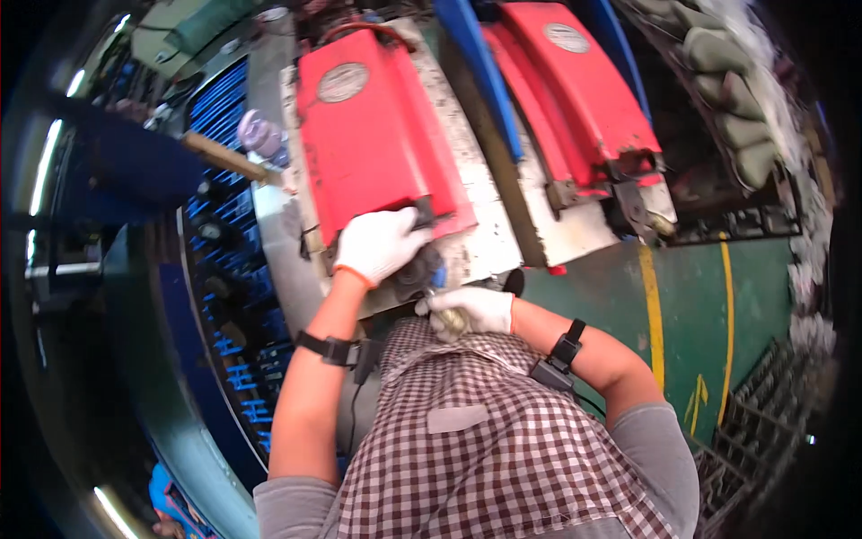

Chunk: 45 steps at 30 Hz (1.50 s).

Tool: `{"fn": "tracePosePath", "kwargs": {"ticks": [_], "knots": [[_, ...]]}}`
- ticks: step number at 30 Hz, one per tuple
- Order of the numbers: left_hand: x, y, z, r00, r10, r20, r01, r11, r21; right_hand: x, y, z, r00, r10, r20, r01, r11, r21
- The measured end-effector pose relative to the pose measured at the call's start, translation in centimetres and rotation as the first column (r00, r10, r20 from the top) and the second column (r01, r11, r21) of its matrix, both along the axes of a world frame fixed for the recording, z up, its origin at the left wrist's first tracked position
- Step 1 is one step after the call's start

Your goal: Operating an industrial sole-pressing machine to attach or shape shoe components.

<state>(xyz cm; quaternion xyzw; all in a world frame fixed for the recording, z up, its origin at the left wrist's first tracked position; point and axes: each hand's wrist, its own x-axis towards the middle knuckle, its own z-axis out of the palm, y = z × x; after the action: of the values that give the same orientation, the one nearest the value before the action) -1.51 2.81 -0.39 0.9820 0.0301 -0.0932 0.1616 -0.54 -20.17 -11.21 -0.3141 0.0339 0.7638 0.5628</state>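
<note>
My left hand (382,245), in a white glove with an orange cuff, lies at the front end of the left red machine cover (368,135). Its fingers curl over a dark piece (415,271) under the cover's end; what exactly they grip is hidden. A small blue part (438,273) shows beside that piece. Close to my apron, my right hand (480,310), also white-gloved, is closed around a small yellowish-olive object (454,320) whose kind I cannot make out. Its fingertips come near the dark piece, below my left hand.
A second red machine cover (579,90) stands to the right between blue panels (485,72). Grey-green shoe lasts (718,99) fill a rack at far right. A wooden-handled tool (224,156) and a purple-lidded container (260,135) sit at left. Yellow lines (653,314) mark the green floor.
</note>
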Motion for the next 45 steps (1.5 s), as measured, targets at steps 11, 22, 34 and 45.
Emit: {"fn": "tracePosePath", "kwargs": {"ticks": [11, 22, 34, 45], "knots": [[-1.0, -1.9, -0.8, 0.713, 0.666, 0.219, -0.123, 0.426, -0.896, 15.3, -19.4, 6.2, -0.184, -0.022, 0.983, 0.692, 0.708, 0.145], [9.8, -16.8, 1.9, 0.912, -0.046, 0.407, 0.274, 0.807, -0.523, 11.7, -25.4, 5.6, 0.125, 0.683, 0.72, 0.708, 0.447, -0.547], [16.1, -19.7, 4.6, 0.52, -0.32, 0.792, 0.56, 0.828, -0.033, 17.2, -20.1, 10.0, -0.585, 0.314, 0.748, 0.488, 0.873, 0.015], [24.3, -16.5, 18.8, 0.222, -0.103, 0.97, 0.374, 0.927, 0.013, 33.0, -10.9, 4.6, -0.356, 0.641, 0.68, 0.708, 0.66, -0.251]]}}
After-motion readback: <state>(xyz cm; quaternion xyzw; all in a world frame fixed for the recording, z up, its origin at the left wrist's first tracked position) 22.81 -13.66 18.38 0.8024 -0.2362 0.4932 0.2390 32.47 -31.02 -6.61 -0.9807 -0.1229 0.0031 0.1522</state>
